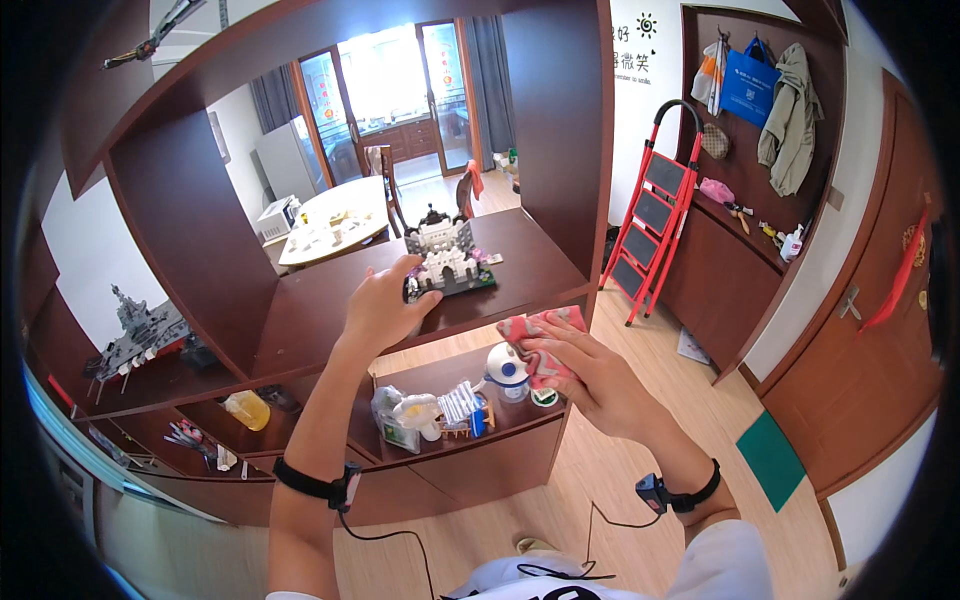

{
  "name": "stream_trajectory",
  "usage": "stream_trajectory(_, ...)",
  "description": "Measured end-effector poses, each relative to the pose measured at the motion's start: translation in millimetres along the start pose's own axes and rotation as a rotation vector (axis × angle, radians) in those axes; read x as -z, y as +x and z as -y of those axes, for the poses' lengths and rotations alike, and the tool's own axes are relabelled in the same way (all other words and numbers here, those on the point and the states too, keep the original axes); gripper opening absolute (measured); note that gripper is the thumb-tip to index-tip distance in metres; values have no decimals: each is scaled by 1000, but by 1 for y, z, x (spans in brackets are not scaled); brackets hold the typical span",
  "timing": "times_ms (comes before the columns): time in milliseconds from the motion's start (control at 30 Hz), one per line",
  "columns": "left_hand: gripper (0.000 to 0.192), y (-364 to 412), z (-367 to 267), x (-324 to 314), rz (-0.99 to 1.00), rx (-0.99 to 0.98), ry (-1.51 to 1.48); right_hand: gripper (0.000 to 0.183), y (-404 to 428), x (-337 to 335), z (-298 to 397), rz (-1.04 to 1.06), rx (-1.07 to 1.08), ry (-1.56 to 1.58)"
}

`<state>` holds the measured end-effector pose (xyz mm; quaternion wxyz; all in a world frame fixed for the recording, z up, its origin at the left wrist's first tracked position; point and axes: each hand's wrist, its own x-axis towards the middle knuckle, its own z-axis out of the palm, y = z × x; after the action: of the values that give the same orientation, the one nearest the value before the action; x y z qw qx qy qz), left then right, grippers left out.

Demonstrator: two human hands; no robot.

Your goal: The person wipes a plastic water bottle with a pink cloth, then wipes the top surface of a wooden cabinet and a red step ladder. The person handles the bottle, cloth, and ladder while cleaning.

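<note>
A toy-brick model of a white gateway (448,262) with a dark base is at the shelf board (315,315) of the brown cabinet. My left hand (386,304) grips its left end, thumb in front; the other fingertips are partly hidden. In my right hand (589,367) is a folded pink patterned cloth (544,322), held near the shelf's front right corner. The cloth hangs above a white and blue rounded device (507,364) on the lower cabinet top and partly covers it from view.
On the lower top (517,435) stand a mushroom-shaped lamp (420,412), a small striped deck chair (459,405) and a round-lidded container (544,396). A grey model ship (135,330) sits at left. A red stepladder (651,210) leans at right, near a brown door (874,300).
</note>
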<state>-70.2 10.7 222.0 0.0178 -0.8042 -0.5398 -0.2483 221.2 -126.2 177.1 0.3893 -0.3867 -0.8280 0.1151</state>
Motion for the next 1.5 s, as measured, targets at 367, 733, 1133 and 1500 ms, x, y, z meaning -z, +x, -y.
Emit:
stream_trajectory(367, 45, -36, 32, 37, -613, -163, 102, 45, 19, -23, 31, -103, 114, 4)
stream_trajectory(733, 86, -136, 155, 77, -985, 112, 396, 39, 157, -171, 68, 66, -4, -452)
stream_trajectory(1133, 45, -143, 179, 52, -908, 82, 163, 59, 316, -195, 1, 571, -214, -610)
stream_trajectory(1500, 41, -143, 182, 53, -895, 66, 140, 63, 280, -195, 26, 622, -113, -481)
